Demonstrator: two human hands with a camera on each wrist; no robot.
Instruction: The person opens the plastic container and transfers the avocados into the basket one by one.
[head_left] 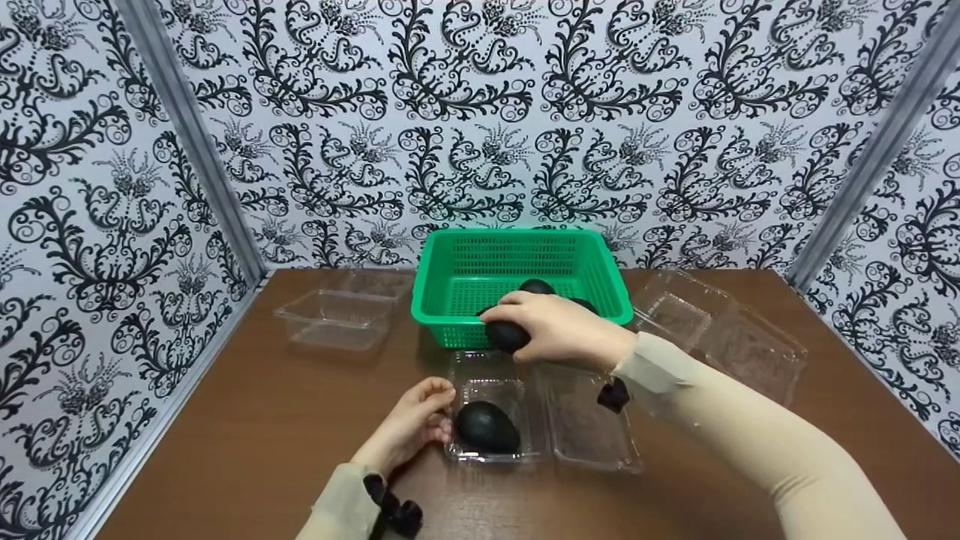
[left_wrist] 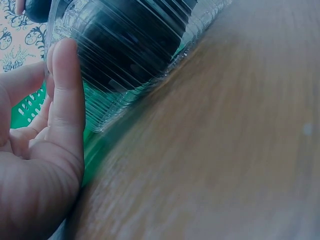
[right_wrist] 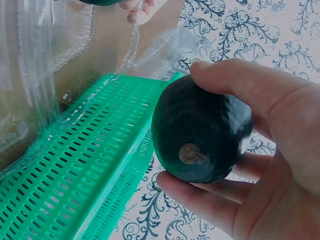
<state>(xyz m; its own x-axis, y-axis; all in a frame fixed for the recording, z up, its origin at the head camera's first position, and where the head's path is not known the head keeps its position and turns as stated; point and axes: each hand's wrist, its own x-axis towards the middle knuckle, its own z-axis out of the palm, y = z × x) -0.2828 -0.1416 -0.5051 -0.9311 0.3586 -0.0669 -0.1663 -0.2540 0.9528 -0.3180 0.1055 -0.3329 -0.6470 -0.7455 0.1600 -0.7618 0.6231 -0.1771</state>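
Note:
My right hand grips a dark avocado above the near rim of the green basket. In the right wrist view the avocado's brown stem end shows between thumb and fingers. Another avocado lies in the near half of a clear plastic clamshell container, whose lid is folded out to the right. At the container's left side, my left hand pinches its rim, with one finger along the ribbed wall in the left wrist view.
More avocados lie in the basket, partly hidden by my right hand. An opened clear container stands on the brown table at the left. Another opened one is right of the basket. Patterned walls enclose the table.

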